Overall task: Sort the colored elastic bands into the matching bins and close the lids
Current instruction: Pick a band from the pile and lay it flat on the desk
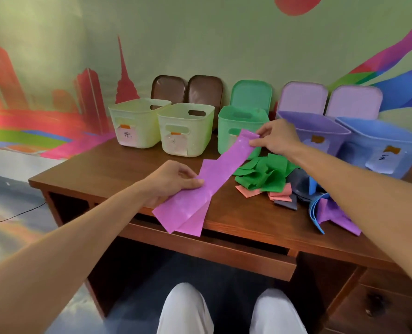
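Purple band (220,168) pinched by left hand (173,180) and right hand (278,138); bin labels (126,136) unreadable

It looked like a classroom or activity room; a pale green wall (212,34) bore a painted mural of red skyscrapers (90,97) and rainbow ribbons (392,56); a brown wooden desk (103,168) with drawers stood against it; a row of labelled pastel plastic bins (186,135) lined its back.

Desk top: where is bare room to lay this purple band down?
Bare wood lies left and front, between the yellow bins and the front edge of the desk. The right side is crowded: the band pile fills it.
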### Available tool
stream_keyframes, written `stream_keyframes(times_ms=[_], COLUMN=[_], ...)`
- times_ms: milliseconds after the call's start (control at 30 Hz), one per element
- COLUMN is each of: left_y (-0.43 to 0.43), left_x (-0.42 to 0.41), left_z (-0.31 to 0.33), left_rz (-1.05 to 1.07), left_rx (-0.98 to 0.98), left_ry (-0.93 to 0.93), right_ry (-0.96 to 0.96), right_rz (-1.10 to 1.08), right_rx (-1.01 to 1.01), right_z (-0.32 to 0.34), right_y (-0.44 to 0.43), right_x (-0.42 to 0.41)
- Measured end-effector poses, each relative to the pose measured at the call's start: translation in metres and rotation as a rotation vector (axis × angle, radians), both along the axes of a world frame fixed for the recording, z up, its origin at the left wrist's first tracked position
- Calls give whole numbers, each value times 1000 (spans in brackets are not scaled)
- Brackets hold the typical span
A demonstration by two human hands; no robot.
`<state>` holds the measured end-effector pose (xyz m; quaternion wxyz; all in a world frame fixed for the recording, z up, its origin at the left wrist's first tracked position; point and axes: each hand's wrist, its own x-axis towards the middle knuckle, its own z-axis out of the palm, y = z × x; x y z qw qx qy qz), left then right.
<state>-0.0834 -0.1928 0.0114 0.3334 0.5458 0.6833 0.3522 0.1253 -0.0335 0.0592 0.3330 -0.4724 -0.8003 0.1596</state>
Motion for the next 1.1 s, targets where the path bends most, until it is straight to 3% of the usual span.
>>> stream_keyframes(times_ms=[200, 500, 1100], left_y=[7, 23, 41], left_x=[-12, -22, -24], left_z=[-14, -24, -31], left_rz=[-50, -72, 18], left_rx=[-156, -273, -273], left_ry=[-38, -356, -311], right_ry=[-161, -208, -233], right_rz=[-5, 54, 25], right_rx=[27, 23, -26], right_z=[-30, -71, -100], right_y=[29, 64, 99], right_x=[-38, -84, -115])
